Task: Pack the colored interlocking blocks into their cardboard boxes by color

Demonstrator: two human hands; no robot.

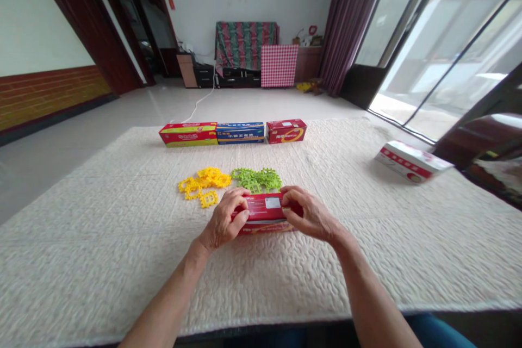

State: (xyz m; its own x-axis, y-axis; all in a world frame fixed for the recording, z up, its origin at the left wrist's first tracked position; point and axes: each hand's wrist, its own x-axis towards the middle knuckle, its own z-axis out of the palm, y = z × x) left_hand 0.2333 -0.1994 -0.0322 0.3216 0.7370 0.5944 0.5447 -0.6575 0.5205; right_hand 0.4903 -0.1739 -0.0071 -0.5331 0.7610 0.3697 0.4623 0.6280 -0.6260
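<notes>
A red cardboard box (pixel 261 210) with a white label on its top lies right in front of me on the quilted cover. My left hand (pixel 229 215) grips its left end, fingers bent over the top and thumb on the near side. At the opposite end my right hand (pixel 305 211) has its fingers curled over the box's top edge and its thumb near the front. Just beyond the box lie a heap of green plastic connector pieces (pixel 261 178) and, to the left, a heap of yellow plastic connector pieces (pixel 206 180).
Across the far side stand a red and yellow-green box (pixel 190 135), a blue box (pixel 240 133) and another red box (pixel 286 131) in a row. A white and red box (pixel 412 162) lies at the right. The cream quilted cover (pixel 261 283) ends close to me.
</notes>
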